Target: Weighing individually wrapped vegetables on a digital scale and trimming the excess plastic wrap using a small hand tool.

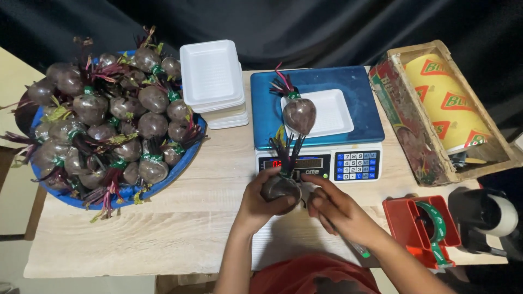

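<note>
My left hand (255, 202) grips a dark purple beetroot (280, 187) with trimmed stems pointing away from me, just in front of the digital scale (316, 130). My right hand (332, 208) touches the beet's right side with its fingertips; what it pinches is too small to tell. A second beetroot (299, 114) with a green band lies on a white foam tray (327, 111) on the scale's blue platform.
A blue basin (180, 158) heaped with several beetroots fills the left of the wooden table (163, 228). A stack of white foam trays (213, 81) stands behind. At right are a wooden box with a cling film roll (447, 103), a red tape dispenser (422, 226) and a black dispenser (485, 215).
</note>
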